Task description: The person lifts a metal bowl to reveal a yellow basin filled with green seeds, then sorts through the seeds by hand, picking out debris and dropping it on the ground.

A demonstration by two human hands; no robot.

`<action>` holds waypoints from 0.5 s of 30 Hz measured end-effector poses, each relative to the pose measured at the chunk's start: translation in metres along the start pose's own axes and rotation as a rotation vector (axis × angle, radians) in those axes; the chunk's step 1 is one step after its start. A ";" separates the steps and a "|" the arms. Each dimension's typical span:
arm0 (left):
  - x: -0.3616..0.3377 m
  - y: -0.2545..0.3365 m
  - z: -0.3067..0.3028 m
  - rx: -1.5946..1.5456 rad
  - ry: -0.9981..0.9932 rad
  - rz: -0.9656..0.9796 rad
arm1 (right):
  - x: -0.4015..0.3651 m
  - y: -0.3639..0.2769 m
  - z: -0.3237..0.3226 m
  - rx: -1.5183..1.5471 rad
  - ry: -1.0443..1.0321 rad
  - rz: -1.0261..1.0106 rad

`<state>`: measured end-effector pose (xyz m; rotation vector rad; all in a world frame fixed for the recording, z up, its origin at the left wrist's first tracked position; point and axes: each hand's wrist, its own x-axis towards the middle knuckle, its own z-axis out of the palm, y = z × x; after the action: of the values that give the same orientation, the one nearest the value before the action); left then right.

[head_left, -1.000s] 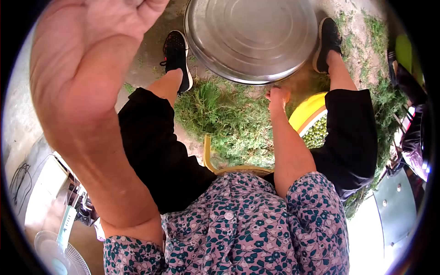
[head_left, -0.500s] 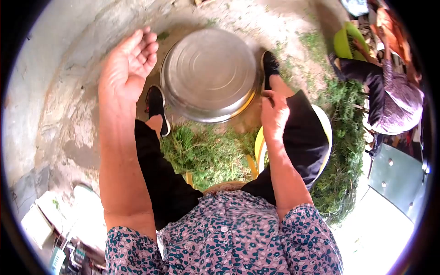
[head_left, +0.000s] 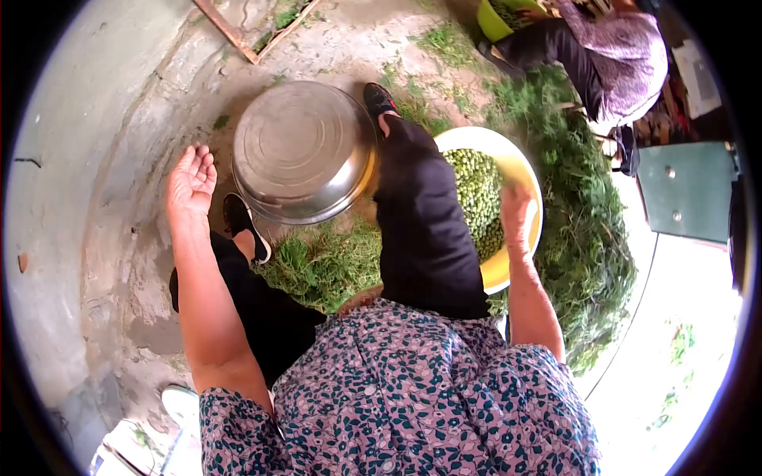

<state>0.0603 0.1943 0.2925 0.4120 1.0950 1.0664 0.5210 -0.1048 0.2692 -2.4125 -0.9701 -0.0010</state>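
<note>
My left hand (head_left: 192,181) is raised at the left, palm up, its fingers spread loosely with nothing in them. It is beside an upturned metal basin (head_left: 298,147) on the ground between my feet. My right hand (head_left: 518,210) is over the right side of a yellow basin (head_left: 530,170), its fingers smeared by motion. Small green pods or berries (head_left: 475,190) lie in this basin, next to my right leg. Whether the right hand holds any of them cannot be made out.
Cut green plants (head_left: 583,230) are heaped to the right, and more greenery (head_left: 329,266) lies below the metal basin. At the upper right a seated person (head_left: 627,55) reaches into a green bowl (head_left: 492,24). A metal frame (head_left: 230,30) lies near the wall.
The view has turned right. My right hand has moved from beside my right knee to over the yellow basin, whose contents now show. My left hand stays raised and empty, a little lower.
</note>
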 end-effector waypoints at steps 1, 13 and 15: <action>0.002 -0.004 -0.001 0.022 0.021 -0.013 | -0.014 0.022 0.012 -0.074 -0.089 0.060; -0.017 -0.036 -0.020 0.207 0.015 -0.073 | -0.196 0.102 0.113 0.072 -0.706 -0.124; -0.024 -0.042 -0.019 0.216 -0.034 -0.095 | -0.198 0.103 0.110 0.019 -0.711 -0.112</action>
<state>0.0628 0.1493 0.2653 0.5418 1.1925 0.8575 0.4189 -0.2412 0.0880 -2.3619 -1.3876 0.8677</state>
